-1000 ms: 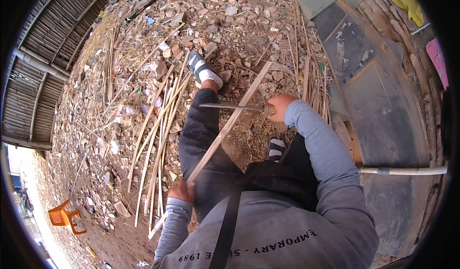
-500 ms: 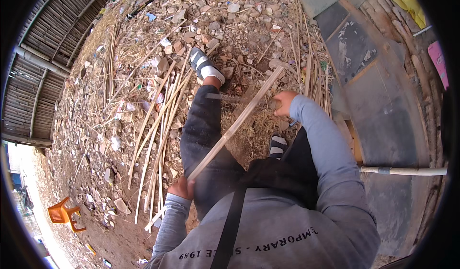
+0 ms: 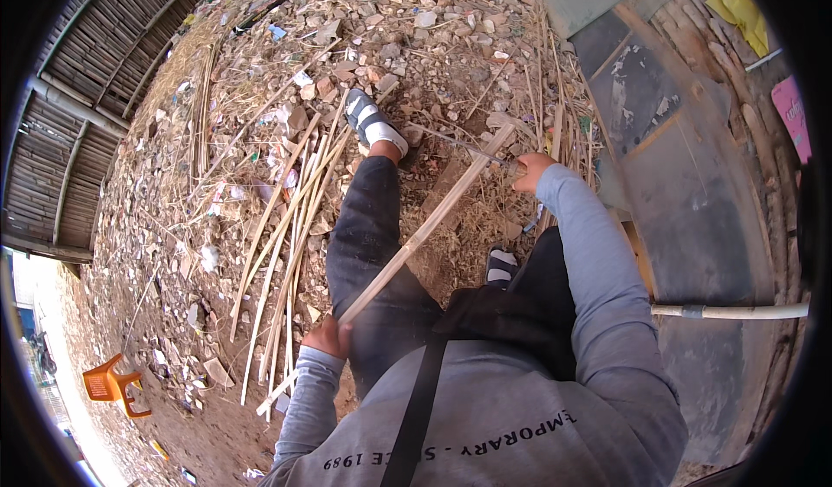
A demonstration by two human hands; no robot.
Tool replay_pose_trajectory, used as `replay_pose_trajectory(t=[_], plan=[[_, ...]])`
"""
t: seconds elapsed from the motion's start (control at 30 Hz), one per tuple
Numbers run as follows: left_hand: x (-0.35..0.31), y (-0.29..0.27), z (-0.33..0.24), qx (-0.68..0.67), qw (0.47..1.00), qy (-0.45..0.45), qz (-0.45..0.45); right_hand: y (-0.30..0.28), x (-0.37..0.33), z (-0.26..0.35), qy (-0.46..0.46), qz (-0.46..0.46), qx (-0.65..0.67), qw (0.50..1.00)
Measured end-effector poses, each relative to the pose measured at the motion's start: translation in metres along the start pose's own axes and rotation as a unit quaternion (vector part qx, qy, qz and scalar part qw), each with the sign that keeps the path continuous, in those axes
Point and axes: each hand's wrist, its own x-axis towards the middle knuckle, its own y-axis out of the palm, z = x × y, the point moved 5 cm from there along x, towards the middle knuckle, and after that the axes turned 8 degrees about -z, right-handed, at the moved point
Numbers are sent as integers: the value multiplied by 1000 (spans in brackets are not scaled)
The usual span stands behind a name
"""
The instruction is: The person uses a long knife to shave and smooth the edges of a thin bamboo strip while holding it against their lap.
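My left hand [image 3: 327,340] is closed round the lower end of a pale split bamboo strip [image 3: 425,230]. The strip slants over my left thigh, its far end up and to the right. In my right hand [image 3: 534,173] is the handle of a long thin-bladed knife [image 3: 459,143]. Its blade points left and crosses the strip near the far end; I cannot tell how deep, if at all, it sits in the wood. A flat-ended piece of wood [image 3: 510,123] lies by the strip's far tip. My legs are spread to either side, with sandals on the feet.
Several cut bamboo strips [image 3: 299,218] lie beside my left leg, and more [image 3: 559,127] to the right. Stones and litter cover the ground [image 3: 416,19]. Dark sheets [image 3: 711,236] with poles stand at right. An orange plastic chair [image 3: 106,384] is at lower left, below a bamboo wall [image 3: 61,158].
My right hand has shifted slightly up and right. The knife blade has tilted, its tip now higher, and lies across the bamboo strip nearer the far end. My left hand keeps its place.
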Motion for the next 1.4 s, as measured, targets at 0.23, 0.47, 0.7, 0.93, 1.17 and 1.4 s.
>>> replay_pose_trajectory(t=[0.23, 0.47, 0.7, 0.93, 1.17, 1.4], plan=[[-11, 4, 8, 0, 1000, -21, 16, 4, -35, 58, -135, 108, -34, 984], [-1, -2, 2, -10, 1000, -18, 21, -14, -8, 13, -12, 44, -95, 994], [-7, 3, 3, -45, 998, -37, -6, 2, -32, 55, -127, 154, -22, 980], [-1, -6, -1, -40, 998, -32, 24, -26, -24, 48, -6, 41, -92, 995], [-2, 0, -2, -25, 999, -41, 7, 1, -16, 30, -41, 25, -56, 997], [-5, -4, 1, -19, 999, -32, 17, 10, -46, 80, -133, 56, -114, 983]])
